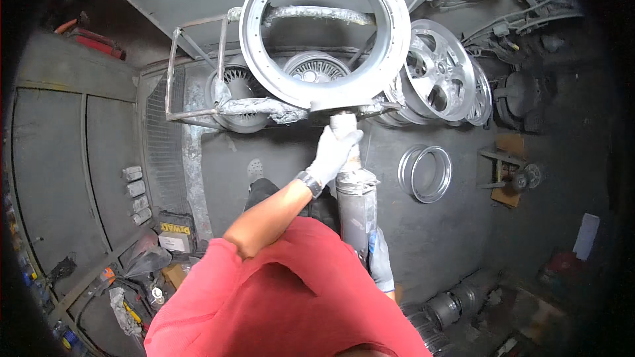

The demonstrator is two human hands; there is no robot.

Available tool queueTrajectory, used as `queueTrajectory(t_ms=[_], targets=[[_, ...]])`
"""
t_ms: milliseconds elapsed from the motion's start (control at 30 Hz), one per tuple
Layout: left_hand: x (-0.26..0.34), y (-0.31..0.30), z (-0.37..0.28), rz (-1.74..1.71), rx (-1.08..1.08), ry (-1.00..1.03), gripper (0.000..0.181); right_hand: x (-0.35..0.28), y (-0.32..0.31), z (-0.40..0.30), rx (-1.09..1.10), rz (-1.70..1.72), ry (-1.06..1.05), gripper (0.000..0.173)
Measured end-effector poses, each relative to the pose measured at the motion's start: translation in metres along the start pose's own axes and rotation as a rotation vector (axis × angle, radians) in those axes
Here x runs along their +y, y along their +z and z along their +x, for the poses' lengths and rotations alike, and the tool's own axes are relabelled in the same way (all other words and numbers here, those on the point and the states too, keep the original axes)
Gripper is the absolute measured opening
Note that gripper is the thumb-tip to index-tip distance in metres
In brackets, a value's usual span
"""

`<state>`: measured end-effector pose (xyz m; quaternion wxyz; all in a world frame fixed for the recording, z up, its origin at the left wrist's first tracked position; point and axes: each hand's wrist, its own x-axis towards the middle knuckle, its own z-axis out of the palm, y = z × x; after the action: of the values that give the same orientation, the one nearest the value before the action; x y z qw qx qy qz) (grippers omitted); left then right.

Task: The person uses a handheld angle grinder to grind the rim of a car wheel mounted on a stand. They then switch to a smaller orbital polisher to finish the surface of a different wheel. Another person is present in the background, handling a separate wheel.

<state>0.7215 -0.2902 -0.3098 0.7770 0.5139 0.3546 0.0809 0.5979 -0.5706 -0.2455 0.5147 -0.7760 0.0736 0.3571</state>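
My left hand, in a white glove with a watch at the wrist, is closed around the front neck of a long power grinder. My right hand, in a grey glove, lies along the tool's rear, its fingers mostly hidden by the body. The tool's front end meets the lower edge of a large metal wheel rim, where a pale, blurred shape covers the contact. That rim rests on a metal frame whose bars are wrapped in whitish, dusty material.
Spoked wheels lean at the right of the frame. Another rim lies on the floor. Cables and hoses hang upper right. A DeWalt case and plastic bags are at lower left, beside metal cabinet doors.
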Motion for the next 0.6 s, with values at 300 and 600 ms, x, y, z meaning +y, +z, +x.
queueTrajectory(t_ms=[300, 600], targets=[[-0.017, -0.05, 0.009, 0.12, 0.001, 0.005, 0.108, -0.009, 0.067, -0.017, 0.032, -0.031, -0.023, 0.064], [0.019, -0.061, -0.002, 0.2, -0.118, -0.082, 0.075, 0.008, 0.118, -0.03, 0.067, 0.183, -0.029, 0.061]])
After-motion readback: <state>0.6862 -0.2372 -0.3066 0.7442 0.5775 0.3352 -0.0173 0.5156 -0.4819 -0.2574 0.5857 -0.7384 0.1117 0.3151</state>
